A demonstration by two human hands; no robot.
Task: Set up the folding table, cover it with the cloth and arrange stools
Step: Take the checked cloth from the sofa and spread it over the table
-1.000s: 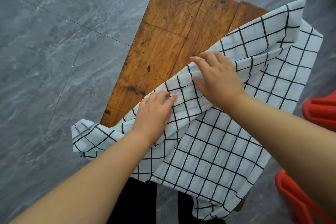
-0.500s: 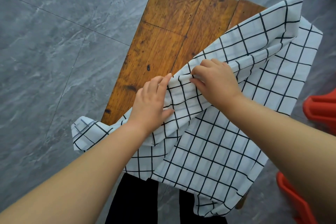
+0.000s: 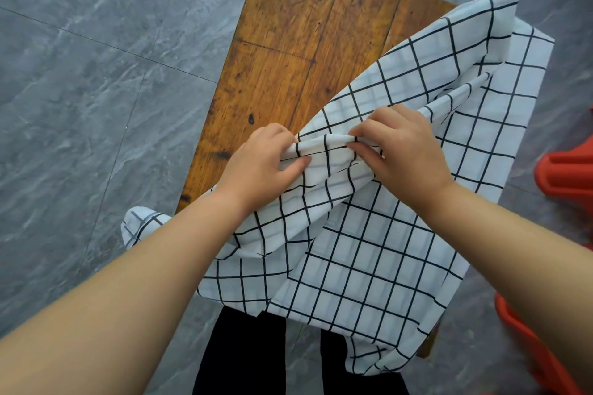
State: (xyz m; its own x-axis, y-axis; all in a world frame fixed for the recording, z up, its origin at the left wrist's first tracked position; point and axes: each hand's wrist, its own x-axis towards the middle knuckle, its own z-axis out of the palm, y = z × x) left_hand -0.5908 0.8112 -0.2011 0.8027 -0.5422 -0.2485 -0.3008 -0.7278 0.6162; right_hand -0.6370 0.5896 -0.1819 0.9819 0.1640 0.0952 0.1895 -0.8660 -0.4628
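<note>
A worn brown wooden folding table (image 3: 298, 51) stands on the floor below me. A white cloth with a black grid (image 3: 378, 247) lies bunched across its near right part and hangs over the near edge. My left hand (image 3: 260, 167) grips a raised fold of the cloth near the table's middle. My right hand (image 3: 404, 151) pinches the same fold a little to the right. The far left part of the tabletop is bare wood. Two red plastic stools (image 3: 568, 170) show at the right edge, the nearer red stool (image 3: 529, 340) lower down.
Grey marbled floor tiles (image 3: 96, 90) surround the table on the left and far side. My dark trouser legs (image 3: 244, 356) stand close to the table's near edge, partly under the hanging cloth.
Both hands slid toward each other along the cloth edge and went from resting on it to gripping a fold. The cloth's far right corner shifted slightly.
</note>
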